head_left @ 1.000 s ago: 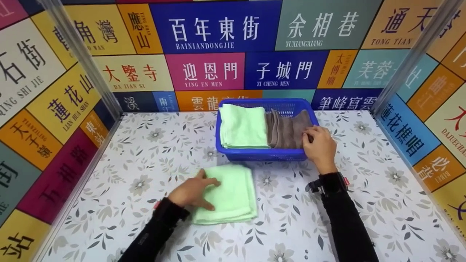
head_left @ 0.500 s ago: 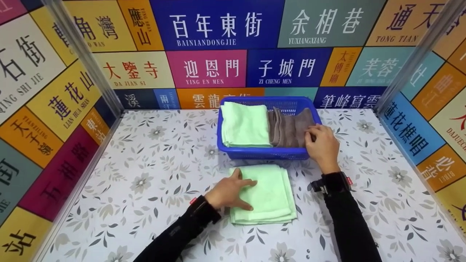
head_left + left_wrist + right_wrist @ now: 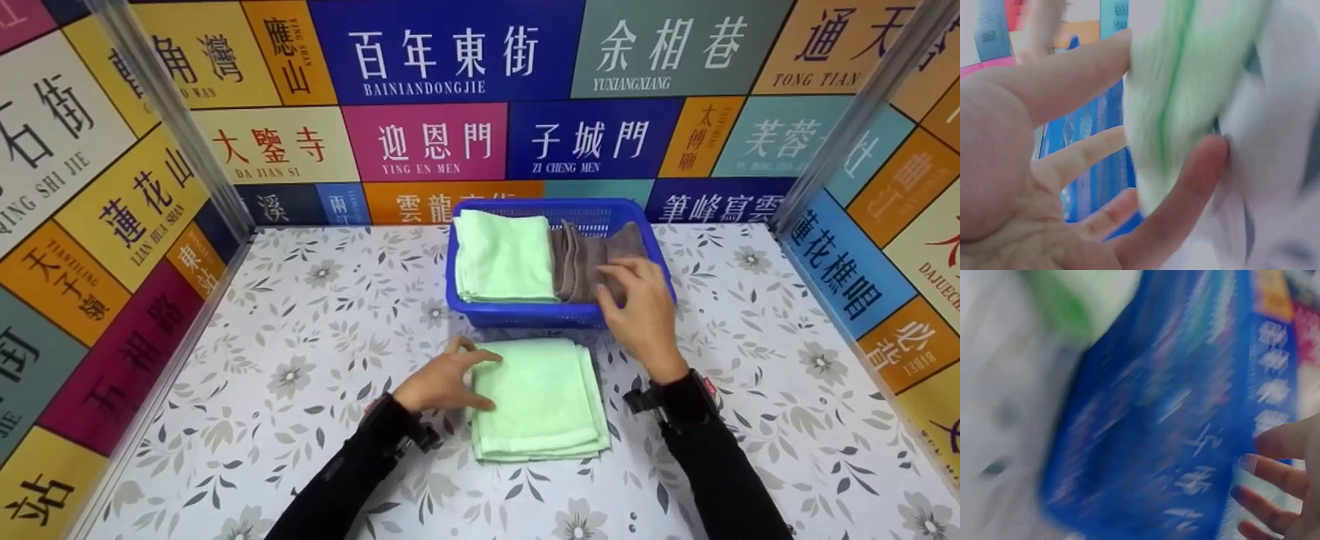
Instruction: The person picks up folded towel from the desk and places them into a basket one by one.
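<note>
A folded light green towel (image 3: 536, 397) lies on the table in front of a blue plastic basket (image 3: 540, 315). My left hand (image 3: 442, 379) is at the towel's left edge, fingers and thumb spread. In the left wrist view its fingertips meet or nearly meet the towel's folded layers (image 3: 1162, 112). My right hand (image 3: 645, 319) hovers over the basket's front right corner with loosely bent fingers and nothing held. Inside the basket, folded green towels (image 3: 506, 255) fill the left side, and brown towels (image 3: 592, 259) stand at the right. The right wrist view is blurred.
The flower-patterned white tabletop (image 3: 300, 330) extends around the towel and basket. A back wall (image 3: 442, 67) of coloured signs rises right behind the basket, with side walls at left and right.
My left hand slid the green towel to the right until it lay before the basket, then eased back left. My right hand has left the basket's right rim and shifted left.
</note>
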{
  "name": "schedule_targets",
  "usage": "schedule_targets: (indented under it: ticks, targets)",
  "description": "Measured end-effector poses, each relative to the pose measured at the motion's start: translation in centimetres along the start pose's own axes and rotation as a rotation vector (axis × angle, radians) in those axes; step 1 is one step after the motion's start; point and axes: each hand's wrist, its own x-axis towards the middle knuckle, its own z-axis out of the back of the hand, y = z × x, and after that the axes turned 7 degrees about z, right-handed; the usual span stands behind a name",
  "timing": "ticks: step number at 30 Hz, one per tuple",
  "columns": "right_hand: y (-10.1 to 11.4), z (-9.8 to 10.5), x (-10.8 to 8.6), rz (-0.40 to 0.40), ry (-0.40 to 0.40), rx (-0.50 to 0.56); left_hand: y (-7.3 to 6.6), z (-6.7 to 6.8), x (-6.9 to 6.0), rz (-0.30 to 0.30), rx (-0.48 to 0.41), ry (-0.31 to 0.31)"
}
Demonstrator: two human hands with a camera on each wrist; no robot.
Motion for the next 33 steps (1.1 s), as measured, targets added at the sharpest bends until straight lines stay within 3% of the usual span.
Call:
schedule_targets:
  ticks: [3,7,11,15,17,22,26,33]
  targets:
    - [2.9,0.2,-1.5,0.117,0.039,0.018,-0.2,-0.1,-0.4,0.07,0.049,0.005]
    - [4.3,0.4,-4.5,0.224,0.233,-0.069,-0.8,-0.6,-0.5,0.068,0.174,0.014]
    - [3.5,0.3,-6.9,0.117,0.49,-0.2,-0.8,-1.1,-0.2,0.035,0.255,-0.014]
    - [2.8,-0.4,-8.0,0.001,0.657,-0.269,-0.4,-1.4,0.1,0.034,0.2,0.003]
    - [2.9,-1.0,-8.4,0.007,0.679,-0.243,-0.2,-1.4,0.2,0.028,0.137,0.023]
    - [3.6,-2.2,-9.2,0.129,0.622,-0.122,-0.1,-1.7,0.6,-0.013,0.029,0.082]
    - [3.6,-2.5,-9.4,0.162,0.644,-0.023,-0.3,-2.0,0.6,-0.04,0.0,0.101]
    - [3.5,-2.8,-9.2,0.166,0.731,0.093,-0.4,-2.0,0.4,-0.028,-0.003,0.082]
